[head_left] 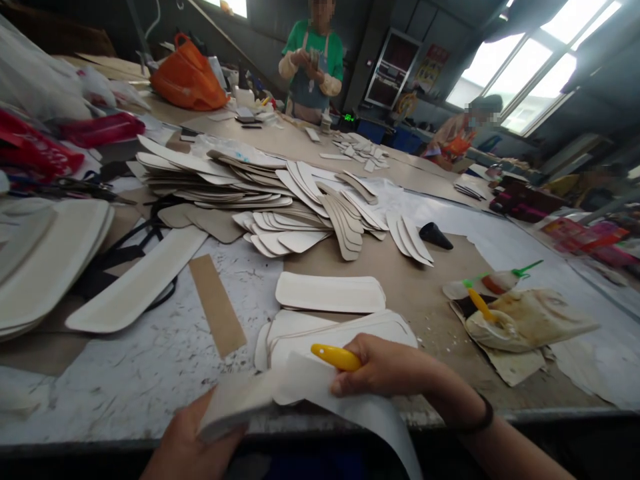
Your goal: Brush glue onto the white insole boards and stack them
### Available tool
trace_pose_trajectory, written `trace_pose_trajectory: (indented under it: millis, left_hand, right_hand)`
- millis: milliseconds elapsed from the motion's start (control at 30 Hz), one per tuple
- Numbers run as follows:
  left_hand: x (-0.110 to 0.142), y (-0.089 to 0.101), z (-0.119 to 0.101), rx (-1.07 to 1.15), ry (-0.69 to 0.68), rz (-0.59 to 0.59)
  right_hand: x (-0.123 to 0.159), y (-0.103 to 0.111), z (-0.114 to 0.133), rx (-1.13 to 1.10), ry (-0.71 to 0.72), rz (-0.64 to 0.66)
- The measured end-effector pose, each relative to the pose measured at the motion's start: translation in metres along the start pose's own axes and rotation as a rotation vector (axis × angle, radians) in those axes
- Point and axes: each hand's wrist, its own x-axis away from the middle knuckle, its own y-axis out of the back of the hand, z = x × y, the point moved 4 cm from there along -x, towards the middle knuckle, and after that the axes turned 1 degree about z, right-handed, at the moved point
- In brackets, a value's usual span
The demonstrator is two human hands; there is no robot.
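the left hand point(187, 433) has its fingers wrapped round one end of a stack of pale pieces point(240, 400), while the right hand point(390, 367) has its fingers curled round a yellow handle point(333, 356), its thumb close to a thin pale strip point(373, 413) – whether the thumb pinches it, i cannot tell. the strip droops below the right fingers past the table point(150, 397) edge, so it could snag or crease there. if the left fingers loosen, the stack could fan out and slip; if the handle's working end, which i can't make out, is sharp, a skid could nick those fingers. just beyond the right fingers, a knock could shift the loose pile point(345, 329). far beyond both, the red poster point(434, 65) and green lit display point(349, 118) are too small to read, and no brand is legible.
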Motion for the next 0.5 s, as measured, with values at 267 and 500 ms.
trace_pose_trajectory:
  millis: [267, 500]
  left_hand:
    - [-0.015, -0.015, -0.011, 0.087, 0.11, 0.022]
    - [-0.017, -0.02, -0.017, 0.055, 0.124, -0.007]
  right_hand:
    - [-0.034, 0.016, 0.009, 0.292, -0.163, 0.278]
    - [-0.043, 0.016, 0.023, 0.537, -0.15, 0.267]
